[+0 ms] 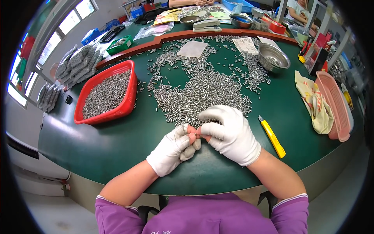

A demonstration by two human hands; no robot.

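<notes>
Head view: my left hand (171,151) and right hand (231,135) meet at bare fingertips (192,137), pinched close; whether they grip a piece I cannot tell. Small metal pieces (198,95) lie heaped just beyond, where a careless sweep could scatter them. Right of my hands lies a yellow cutter (272,137); a blind reach might nick me. Leftward, the full red basket (131,91) could spill across the worktop (128,146) if knocked.

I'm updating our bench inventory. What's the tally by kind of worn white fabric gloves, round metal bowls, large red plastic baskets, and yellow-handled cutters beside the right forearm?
White fabric gloves: 2
Round metal bowls: 3
Large red plastic basket: 1
Yellow-handled cutter: 1
Total: 7
</notes>
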